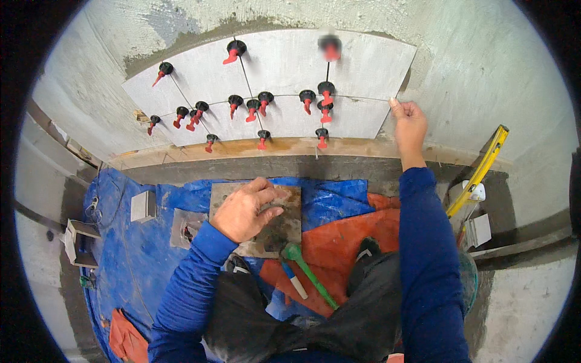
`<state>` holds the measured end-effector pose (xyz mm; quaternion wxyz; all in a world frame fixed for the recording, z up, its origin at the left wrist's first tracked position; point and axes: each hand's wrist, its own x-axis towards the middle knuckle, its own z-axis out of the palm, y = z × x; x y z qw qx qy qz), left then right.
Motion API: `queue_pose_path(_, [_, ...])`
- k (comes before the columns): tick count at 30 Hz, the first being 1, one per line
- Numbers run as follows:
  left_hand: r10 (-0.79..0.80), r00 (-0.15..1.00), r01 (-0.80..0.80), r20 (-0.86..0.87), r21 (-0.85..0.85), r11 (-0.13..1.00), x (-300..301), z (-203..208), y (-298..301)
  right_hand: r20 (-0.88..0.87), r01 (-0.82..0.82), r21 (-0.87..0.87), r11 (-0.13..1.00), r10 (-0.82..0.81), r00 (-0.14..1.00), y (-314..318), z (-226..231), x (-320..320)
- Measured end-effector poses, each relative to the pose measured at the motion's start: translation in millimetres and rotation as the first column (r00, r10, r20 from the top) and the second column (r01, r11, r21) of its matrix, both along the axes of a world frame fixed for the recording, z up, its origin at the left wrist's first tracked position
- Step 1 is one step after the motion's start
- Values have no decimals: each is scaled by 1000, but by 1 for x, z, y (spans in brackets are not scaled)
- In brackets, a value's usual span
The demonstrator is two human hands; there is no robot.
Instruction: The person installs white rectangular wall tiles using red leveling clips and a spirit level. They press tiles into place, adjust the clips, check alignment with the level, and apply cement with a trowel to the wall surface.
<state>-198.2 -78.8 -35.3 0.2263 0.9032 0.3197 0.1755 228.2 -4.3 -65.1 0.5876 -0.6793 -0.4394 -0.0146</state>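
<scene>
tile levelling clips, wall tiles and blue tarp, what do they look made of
The tile levelling clips look like moulded plastic: matching shapes in even black and red. The wall tiles look ceramic or porcelain, matt and pale grey: flat slabs with little glare; which is unclear. The blue tarp seems to be plastic sheeting with slight sheen: it lies in creases.

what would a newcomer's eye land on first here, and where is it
Most likely the red-and-black clips dotted across the pale tiles on the wall, in the upper middle of the view. The bright blue tarp spread below, mostly toward the left, and the yellow level slanting at the right would probably come next. The right hand also stands out, at the tiles' right edge.
</scene>
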Motion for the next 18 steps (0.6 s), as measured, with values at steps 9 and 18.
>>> queue_pose_path(9, [33, 999, -36, -33, -96, 995, -5, 1, -1, -129, -73, 10, 997, 74, 989, -2, 3, -2])
queue_pose_path(18, [21, 998, -24, -54, -53, 998, 8, -15, 1, -135, -48, -39, 998, 42, 990, -4, 6, -6])
